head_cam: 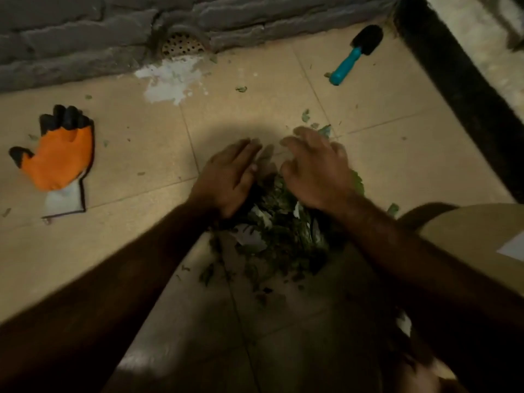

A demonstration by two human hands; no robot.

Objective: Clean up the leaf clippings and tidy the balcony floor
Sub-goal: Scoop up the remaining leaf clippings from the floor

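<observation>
On the floor (113,222), mid-frame, L grip (226,180) lies flat, fingers straight & together, pressed to the left side of the leaves (283,239). R grip (320,177) arches over the pile's far right side, fingers spread, pinching nothing. Pile sits between both wrists, w/ loose bits scattered round. Glove (56,160) lies well left. Teal-handled tool (357,55) far right; drain (183,45) at the wall.

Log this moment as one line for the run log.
left hand: open, left of leaf pile | right hand: open, over pile's right | orange glove, teal-handled tool: on floor, untouched
</observation>
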